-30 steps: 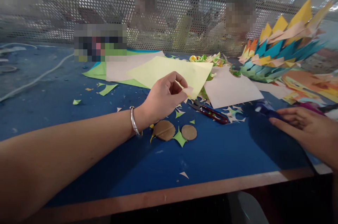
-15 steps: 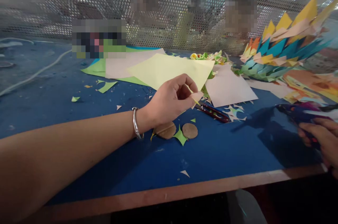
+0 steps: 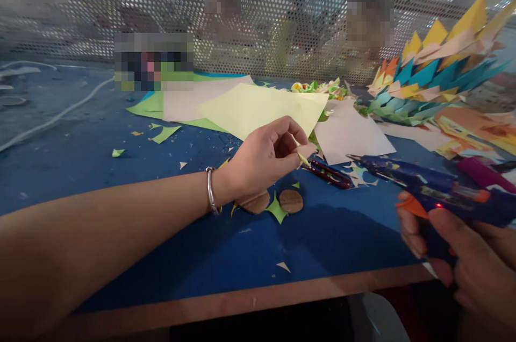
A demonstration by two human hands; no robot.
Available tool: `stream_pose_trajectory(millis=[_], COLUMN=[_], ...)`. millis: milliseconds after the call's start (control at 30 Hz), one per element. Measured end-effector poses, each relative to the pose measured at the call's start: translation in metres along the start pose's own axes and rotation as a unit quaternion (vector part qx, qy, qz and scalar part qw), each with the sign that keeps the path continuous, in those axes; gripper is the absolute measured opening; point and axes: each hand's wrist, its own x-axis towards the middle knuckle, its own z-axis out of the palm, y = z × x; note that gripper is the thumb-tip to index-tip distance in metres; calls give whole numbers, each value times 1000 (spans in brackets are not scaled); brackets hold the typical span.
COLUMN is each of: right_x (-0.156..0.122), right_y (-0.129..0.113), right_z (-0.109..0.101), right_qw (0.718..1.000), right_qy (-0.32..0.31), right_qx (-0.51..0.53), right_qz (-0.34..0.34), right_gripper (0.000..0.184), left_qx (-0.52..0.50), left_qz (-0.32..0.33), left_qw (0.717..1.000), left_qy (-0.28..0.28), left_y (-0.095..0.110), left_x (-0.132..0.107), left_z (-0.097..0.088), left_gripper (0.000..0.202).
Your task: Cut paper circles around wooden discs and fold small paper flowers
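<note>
My left hand hovers over the blue table, fingers pinched on a small yellow folded paper piece. A silver bangle sits on that wrist. My right hand at the lower right grips a blue glue gun with an orange trigger, its nozzle pointing left toward the paper piece. Two brown cardboard discs lie just below my left hand, one partly hidden by it. Red-handled snips lie between the two hands.
Pale yellow, white and green paper sheets lie behind the hands. A spiky layered paper craft stands at the right. Paper scraps litter the table. A perforated metal screen backs the table, with people beyond it. The table's wooden edge runs close in front.
My right hand has picked the glue gun up from the table at the right and brought it leftward, nozzle toward my left hand. My left hand has dropped slightly with its paper piece.
</note>
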Motion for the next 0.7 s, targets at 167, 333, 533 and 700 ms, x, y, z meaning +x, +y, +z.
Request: stream_pose_trajectory(millis=[167, 333, 533, 700], right_x=[-9, -3, -1, -4], right_y=[-24, -18, -6, -6], right_z=[22, 18, 16, 19], right_qw=[993, 971, 960, 956], right_qy=[-53, -92, -103, -97], right_qx=[-22, -104, -118, -102], right_qz=[-101, -193, -233, -256], right_gripper=[41, 43, 34, 25], left_qx=[50, 73, 67, 68], left_qz=[19, 23, 21, 10], left_qw=[999, 997, 997, 996], left_qy=[-3, -15, -46, -57], left_y=[6, 9, 11, 14], left_x=[-2, -3, -6, -8], left_z=[-1, 1, 3, 4], left_gripper=[12, 8, 8, 12])
